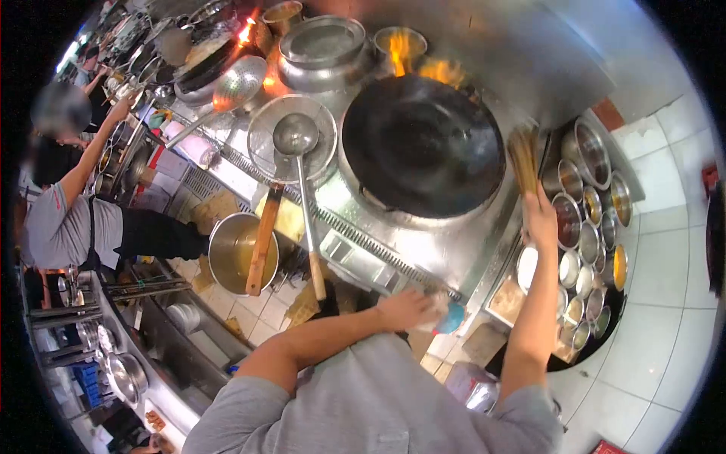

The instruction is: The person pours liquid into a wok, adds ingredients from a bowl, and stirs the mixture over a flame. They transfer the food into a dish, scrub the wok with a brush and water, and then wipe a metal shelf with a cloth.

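Note:
A bamboo wok brush point(523, 155) stands bristles-up in my right hand point(538, 216), whose fingers are wrapped around its lower end, just right of the stove. Left of it, a large black wok point(423, 144) sits over a burner, dark and shiny inside, with flames behind its rim. My left hand point(407, 309) is at the stove's front edge, closed on a whitish cloth point(434, 312); its fingers are partly blurred. Beside that cloth is a blue item point(451, 319). A ladle point(296, 136) lies across a round mesh strainer point(265, 125), its wooden handle towards me.
Metal seasoning bowls point(588, 242) crowd the right side. A pot of yellowish liquid point(221, 253) stands low on the left, below a wooden handle point(263, 242). A perforated skimmer point(240, 82) lies farther back. Another person point(72, 219) works at the left.

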The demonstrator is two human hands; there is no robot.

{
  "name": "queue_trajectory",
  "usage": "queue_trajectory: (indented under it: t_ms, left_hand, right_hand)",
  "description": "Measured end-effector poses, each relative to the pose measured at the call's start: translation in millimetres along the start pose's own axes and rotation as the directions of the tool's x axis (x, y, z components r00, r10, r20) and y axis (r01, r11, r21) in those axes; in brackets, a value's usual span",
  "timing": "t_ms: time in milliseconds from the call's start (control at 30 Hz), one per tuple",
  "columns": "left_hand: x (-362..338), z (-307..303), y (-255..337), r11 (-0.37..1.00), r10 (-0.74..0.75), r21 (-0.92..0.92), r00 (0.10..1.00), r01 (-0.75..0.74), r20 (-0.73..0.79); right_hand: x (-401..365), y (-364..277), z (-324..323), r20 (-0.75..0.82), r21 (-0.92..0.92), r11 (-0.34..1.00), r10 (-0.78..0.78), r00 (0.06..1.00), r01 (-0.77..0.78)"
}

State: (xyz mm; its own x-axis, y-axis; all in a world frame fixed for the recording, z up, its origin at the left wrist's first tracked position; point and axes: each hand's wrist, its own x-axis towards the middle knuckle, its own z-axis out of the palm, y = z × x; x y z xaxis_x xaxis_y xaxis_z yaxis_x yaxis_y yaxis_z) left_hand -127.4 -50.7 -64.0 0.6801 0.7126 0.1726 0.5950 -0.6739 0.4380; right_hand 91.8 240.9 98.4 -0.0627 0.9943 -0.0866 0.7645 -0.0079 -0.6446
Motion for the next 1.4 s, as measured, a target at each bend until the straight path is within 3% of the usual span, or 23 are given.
queue_trajectory:
  t_ms: [33, 67, 200, 300, 467, 500, 600, 633, 733, 767, 833, 933, 1067, 1167, 1233, 1267, 1300, 1333, 1367, 1400]
  left_hand:
    - [3, 6, 2, 0.996, 0.064, 0.067, 0.994, -0.058, -0.091]
    - [6, 21, 2, 0.994, 0.036, 0.11, 0.997, -0.029, -0.062]
    - [13, 47, 2, 0.98, -0.025, 0.196, 1.0, 0.021, 0.018]
    - [14, 29, 5, 0.987, -0.038, 0.161, 0.997, 0.026, 0.072]
    - [9, 22, 5, 0.996, -0.015, 0.087, 0.995, 0.006, 0.095]
    - [9, 16, 7, 0.999, -0.021, 0.05, 0.988, 0.013, 0.156]
    - [12, 23, 5, 0.992, 0.096, 0.067, 0.984, -0.107, 0.151]
    - [14, 26, 6, 0.995, 0.093, 0.026, 0.989, -0.096, 0.113]
    - [18, 38, 4, 0.987, 0.044, 0.155, 0.999, -0.047, 0.022]
    - [21, 43, 4, 0.996, -0.081, 0.03, 0.993, 0.079, 0.085]
    - [20, 53, 4, 0.992, -0.08, 0.103, 0.995, 0.074, 0.055]
    - [18, 40, 6, 0.989, -0.085, 0.128, 0.992, 0.073, 0.097]
    - [8, -20, 14, 0.995, -0.084, 0.073, 0.986, 0.074, 0.141]
    - [-16, -79, 9, 0.958, -0.203, -0.229, 0.973, 0.174, -0.109]
    - [-55, -110, -7, 0.836, -0.516, -0.298, 0.845, 0.46, -0.142]
    - [-88, -121, -18, 0.795, -0.606, -0.325, 0.676, 0.512, -0.418]
    - [-125, -152, -12, 0.589, -0.783, -0.312, 0.43, 0.746, -0.45]
    - [-163, -173, -12, 0.446, -0.835, -0.531, 0.122, 0.72, -0.536]
    - [-199, -188, -9, 0.366, -0.737, -0.532, -0.111, 0.764, -0.666]
    - [-270, -149, -33, 0.357, -0.698, -0.709, -0.331, 0.607, -0.635]
  right_hand:
    - [-23, -7, -11, 0.063, 0.311, 0.941, 0.118, 0.991, -0.132]
    - [-45, 2, -5, -0.004, 0.559, 0.829, 0.027, 1.0, -0.02]
    - [-136, 18, 17, 0.043, 0.808, 0.568, 0.209, 0.977, -0.157]
    - [-193, 38, 37, 0.116, 0.815, 0.514, 0.306, 0.945, -0.266]
    - [-231, 48, 55, 0.131, 0.817, 0.51, 0.29, 0.948, -0.269]
    - [-230, 49, 58, 0.118, 0.822, 0.51, 0.283, 0.952, -0.254]
    - [-226, 36, 58, 0.136, 0.805, 0.522, 0.299, 0.944, -0.282]
    - [-223, 28, 55, 0.141, 0.803, 0.532, 0.269, 0.953, -0.269]
    - [-219, 11, 54, 0.152, 0.792, 0.56, 0.206, 0.967, -0.244]
    - [-218, 10, 55, 0.154, 0.782, 0.575, 0.198, 0.968, -0.242]
    - [-210, 27, 62, 0.15, 0.779, 0.585, 0.176, 0.973, -0.226]
    - [-217, 19, 63, 0.204, 0.784, 0.564, 0.164, 0.965, -0.261]
    - [-222, 17, 67, 0.174, 0.786, 0.579, 0.131, 0.976, -0.218]
    - [-221, 11, 65, 0.152, 0.809, 0.568, 0.048, 0.987, -0.152]
    - [-215, 14, 63, 0.209, 0.789, 0.6, -0.055, 0.976, -0.135]
    - [-214, 14, 62, 0.234, 0.781, 0.612, -0.103, 0.967, -0.124]
    - [-214, -2, 56, 0.31, 0.79, 0.589, -0.146, 0.939, -0.169]
    - [-211, -11, 61, 0.37, 0.79, 0.579, -0.183, 0.911, -0.205]
    - [-208, -19, 66, 0.425, 0.787, 0.569, -0.222, 0.877, -0.237]
    - [-203, -31, 70, 0.476, 0.782, 0.563, -0.264, 0.839, -0.267]
